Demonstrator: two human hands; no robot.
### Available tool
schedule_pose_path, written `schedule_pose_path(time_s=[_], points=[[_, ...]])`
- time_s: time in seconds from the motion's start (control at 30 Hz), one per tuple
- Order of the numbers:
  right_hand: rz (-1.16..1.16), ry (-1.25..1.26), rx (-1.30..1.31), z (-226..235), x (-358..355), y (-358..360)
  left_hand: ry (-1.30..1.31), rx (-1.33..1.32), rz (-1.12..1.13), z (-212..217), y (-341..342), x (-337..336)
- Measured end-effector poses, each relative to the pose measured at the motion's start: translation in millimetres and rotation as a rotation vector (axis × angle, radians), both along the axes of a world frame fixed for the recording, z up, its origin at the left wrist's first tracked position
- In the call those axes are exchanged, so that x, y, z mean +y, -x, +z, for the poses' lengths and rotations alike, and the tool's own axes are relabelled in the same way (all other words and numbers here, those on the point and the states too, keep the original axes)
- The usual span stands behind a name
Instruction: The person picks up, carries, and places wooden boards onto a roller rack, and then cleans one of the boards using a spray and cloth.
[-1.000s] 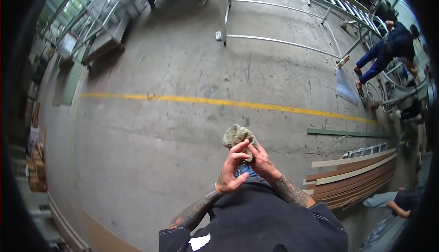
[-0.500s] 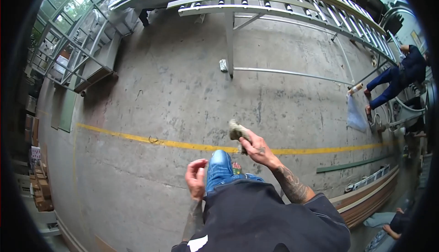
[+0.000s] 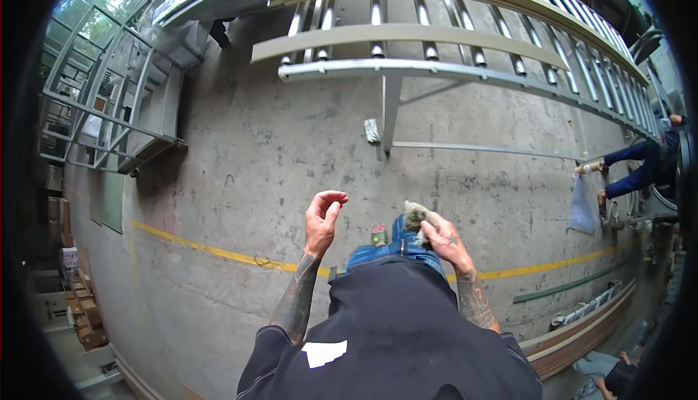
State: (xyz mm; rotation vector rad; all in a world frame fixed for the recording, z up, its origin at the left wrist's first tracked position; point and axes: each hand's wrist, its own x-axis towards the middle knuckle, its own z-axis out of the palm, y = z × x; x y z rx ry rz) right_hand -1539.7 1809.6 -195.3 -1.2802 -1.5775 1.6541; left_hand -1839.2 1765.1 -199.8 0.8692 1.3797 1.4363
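Concrete floor [image 3: 240,175] fills the view, with a yellow line [image 3: 211,251] running left to right and a long grey metal rack [image 3: 451,44] across the far side.

Change since half a second ago: my left hand [image 3: 322,220] has risen from low beside my knee to chest height, and now hangs free with fingers loosely curled and nothing in it. My right hand [image 3: 445,241] has stayed closed around the rag [image 3: 414,216], a grey-green wad, but has come in nearer, just past my right knee. A second ago both hands were together on the rag; now only the right one has it. The yellow line has also slid nearer under me, and the rack looms larger, so I am moving toward the far side.

Judgement: the rag is settled in a one-hand grip and the left hand is free for other use.

Hard to make out:
- Most of the rag sits inside my right fist; only its far end shows.
- My jeans [image 3: 392,251] and shirt hide the floor directly below.
- A small pale object [image 3: 372,130] lies by the rack's post; kind unclear.
- At far right a person in blue [image 3: 640,167] is cut off by the rim, beside a clear bag [image 3: 584,211].
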Motion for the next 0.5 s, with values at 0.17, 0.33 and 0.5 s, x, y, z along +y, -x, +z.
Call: schedule_pose_path(time_s=[0.17,0.33,0.5], points=[[-0.090,-0.089,-0.089,-8,126,37,0.034,0.194,0.006,-3,58,97],[-0.013,-0.190,0.177,42,242,96,0.039,-0.095,0.278,-2,105,149],[-0.089,-0.866,-0.027,103,350,172,-0.007,-0.140,0.484,11,196,226]])
